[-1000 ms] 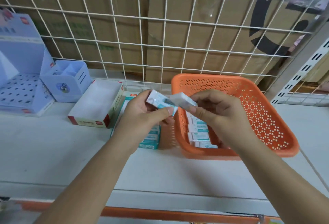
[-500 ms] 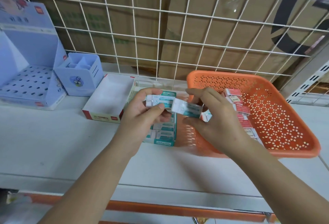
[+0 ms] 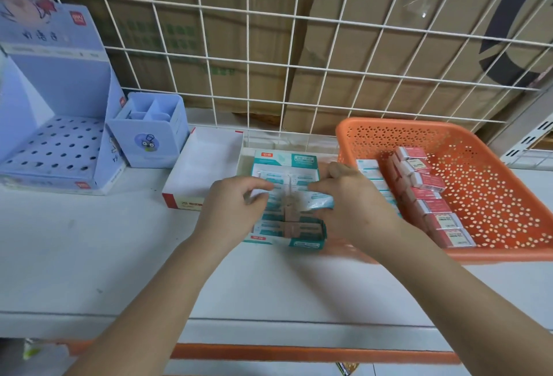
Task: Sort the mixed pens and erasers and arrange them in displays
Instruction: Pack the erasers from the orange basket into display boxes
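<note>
A teal display box (image 3: 285, 163) sits mid-shelf, its rows filled with teal-and-white erasers. Both hands hover low over it. My left hand (image 3: 230, 211) pinches a teal eraser (image 3: 258, 195) over the box's left row. Between thumb and fingers, my right hand (image 3: 356, 205) holds another teal eraser (image 3: 321, 203) over the right row. The orange basket (image 3: 401, 127) to the right holds a row of red erasers (image 3: 428, 194) and a few teal erasers (image 3: 369, 167) along its left wall.
An empty white box with red trim (image 3: 206, 163) lies left of the teal box. Further left stand a blue divided pen holder (image 3: 149, 133) and a blue display stand with holes (image 3: 57, 145). A white wire grid (image 3: 269, 46) backs the shelf.
Both hands have dropped from chest height down onto the teal box, each still holding its eraser. The view has shifted, bringing the basket's red erasers into sight.
</note>
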